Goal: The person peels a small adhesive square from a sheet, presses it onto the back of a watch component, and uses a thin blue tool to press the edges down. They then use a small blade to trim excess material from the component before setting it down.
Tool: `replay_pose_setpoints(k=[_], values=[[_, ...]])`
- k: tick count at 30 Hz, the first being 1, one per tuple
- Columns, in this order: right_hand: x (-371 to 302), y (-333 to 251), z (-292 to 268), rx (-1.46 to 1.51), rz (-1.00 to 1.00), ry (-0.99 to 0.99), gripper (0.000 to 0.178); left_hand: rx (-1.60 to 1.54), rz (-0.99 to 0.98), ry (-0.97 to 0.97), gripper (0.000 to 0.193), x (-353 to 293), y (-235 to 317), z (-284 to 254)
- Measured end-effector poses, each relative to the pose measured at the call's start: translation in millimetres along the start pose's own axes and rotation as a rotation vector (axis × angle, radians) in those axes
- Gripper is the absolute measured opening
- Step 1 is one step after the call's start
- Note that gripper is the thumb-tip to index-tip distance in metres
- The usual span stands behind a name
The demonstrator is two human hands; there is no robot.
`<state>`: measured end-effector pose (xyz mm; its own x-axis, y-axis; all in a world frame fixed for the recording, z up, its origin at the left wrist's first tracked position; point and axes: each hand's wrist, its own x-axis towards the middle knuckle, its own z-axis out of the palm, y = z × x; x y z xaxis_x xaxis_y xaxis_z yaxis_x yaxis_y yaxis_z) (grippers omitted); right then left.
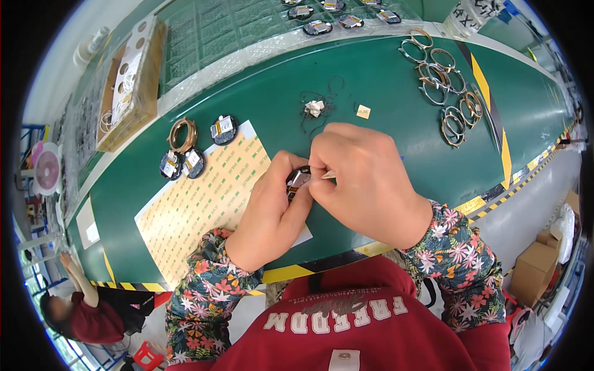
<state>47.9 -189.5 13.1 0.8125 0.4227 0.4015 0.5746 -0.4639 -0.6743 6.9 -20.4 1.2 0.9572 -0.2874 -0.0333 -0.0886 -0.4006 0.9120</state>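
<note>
From my remote station I observe the left hand pinching a round black module between its fingers, with the right hand, fingers pressed around a small pale piece, just beside it above the bench.

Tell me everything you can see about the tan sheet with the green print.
The tan sheet looks like thin paper, covered in rows of small green marks, with white showing along its upper edges. It lies flat and slanted on the green tabletop. Two round dark modules seem to overlap its upper-left edge. The left hand and flowered sleeve hide part of it; whether they touch it is unclear.
</note>
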Motion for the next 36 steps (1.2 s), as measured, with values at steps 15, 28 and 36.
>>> replay_pose_setpoints(k=[15,28,36], values=[[-1.9,-0.6,7.9,-0.201,-0.144,0.111,0.020,-0.013,0.020,0.057,0.018,2.1,-1.3,0.6],[-3.5,9.6,-5.2,0.046,0.015,0.050,0.014,-0.561,-0.238,-0.061,0.010,6.9,-1.5,-3.7],[10.2,6.4,-23.6,0.242,0.239,-0.217,0.005,-0.531,-0.247,-0.097,0.010,5.6,-2.1,-4.5]])
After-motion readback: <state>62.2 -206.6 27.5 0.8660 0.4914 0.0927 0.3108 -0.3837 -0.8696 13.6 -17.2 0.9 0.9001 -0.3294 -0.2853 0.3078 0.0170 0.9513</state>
